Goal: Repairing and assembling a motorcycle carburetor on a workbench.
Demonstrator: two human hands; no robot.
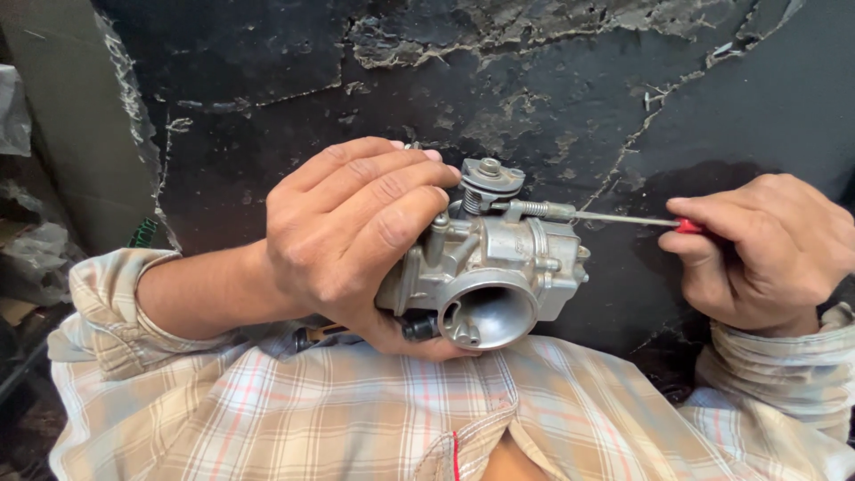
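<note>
Dark, cracked and flaking, the floor [552,80] fills the head view behind the work, with a grey slab [80,134] leaning at the left edge and crumpled plastic [31,258] beside it.

One silver metal carburetor [485,267] sits at the middle of the picture, just above the person's checked shirt [356,419], its round throat facing the camera. The left hand [347,240] is wrapped around its left side, fingers curled over the top and thumb underneath, gripping it firmly. The right hand [766,254] is closed around the red handle of one screwdriver [623,218], pinching it between thumb and fingers. The thin shaft runs level to the left, and its tip meets a spring-loaded screw [534,208] on the carburetor's upper right side.

Doing this well seems to call for keeping the shaft straight in line with the screw, the tip fully seated, and the body held steady while turning slowly, so the blade does not slip out.

Counted: one carburetor, one screwdriver, two hands, both the person's own.
</note>
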